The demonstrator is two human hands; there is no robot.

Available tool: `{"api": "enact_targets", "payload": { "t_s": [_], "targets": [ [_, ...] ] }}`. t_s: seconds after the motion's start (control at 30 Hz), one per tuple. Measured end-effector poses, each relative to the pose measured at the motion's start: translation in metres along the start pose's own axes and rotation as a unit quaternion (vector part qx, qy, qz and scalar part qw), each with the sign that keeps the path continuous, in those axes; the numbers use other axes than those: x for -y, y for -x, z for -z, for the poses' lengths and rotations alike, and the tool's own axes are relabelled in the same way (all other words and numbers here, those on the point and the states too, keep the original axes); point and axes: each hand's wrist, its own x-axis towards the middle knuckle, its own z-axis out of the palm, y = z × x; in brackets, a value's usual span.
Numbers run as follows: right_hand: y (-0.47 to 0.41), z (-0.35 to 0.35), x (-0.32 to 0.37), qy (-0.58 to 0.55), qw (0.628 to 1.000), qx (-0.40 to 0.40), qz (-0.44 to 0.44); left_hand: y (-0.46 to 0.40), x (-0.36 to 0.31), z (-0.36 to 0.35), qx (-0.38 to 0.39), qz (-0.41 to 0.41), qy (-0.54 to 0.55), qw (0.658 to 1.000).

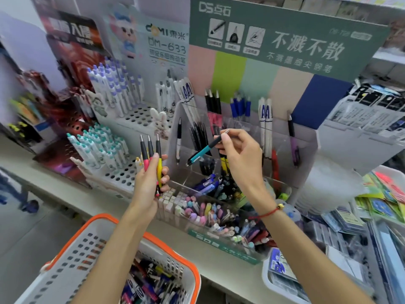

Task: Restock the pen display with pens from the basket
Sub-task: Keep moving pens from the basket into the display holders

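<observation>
white perforated plastic basket with orange rim (pixel 65 255) below both wrists (more pens inside) | left hand (pixel 149 185) grips three black-topped pens (pixel 151 154) upright | right hand (pixel 238 154) pinches teal-and-black pen (pixel 205 149), tip down-left toward clear acrylic display compartments (pixel 241 132) just behind it

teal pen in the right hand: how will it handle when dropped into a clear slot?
The teal pen looks rigid and light: the right hand pinches it by its top end alone. Its round barrel would probably roll if laid flat. In the clear display it will likely lean, like the neighbouring pens.

Green header card (pixel 285 40) reading "DS" and "不溅不散", pale rabbit card (pixel 162 42) reading "DOMI 東米", probably "DM-633"
</observation>
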Motion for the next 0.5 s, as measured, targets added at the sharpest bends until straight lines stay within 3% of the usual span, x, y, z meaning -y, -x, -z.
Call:
{"api": "enact_targets", "payload": {
  "t_s": [0.23, 0.37, 0.5],
  "targets": [
    [-0.004, -0.044, -0.019, 0.195, 0.973, 0.079, 0.092, 0.004, 0.005, 0.023, 0.012, 0.012, -0.022, 1.0],
    [-0.005, -0.067, -0.025, 0.353, 0.909, 0.147, 0.163, 0.005, 0.008, 0.028, 0.002, 0.026, -0.023, 0.999],
    [-0.008, -0.087, -0.026, 0.46, 0.85, 0.208, 0.15, 0.006, 0.008, 0.03, 0.011, 0.057, -0.011, 0.998]
  ]
}}
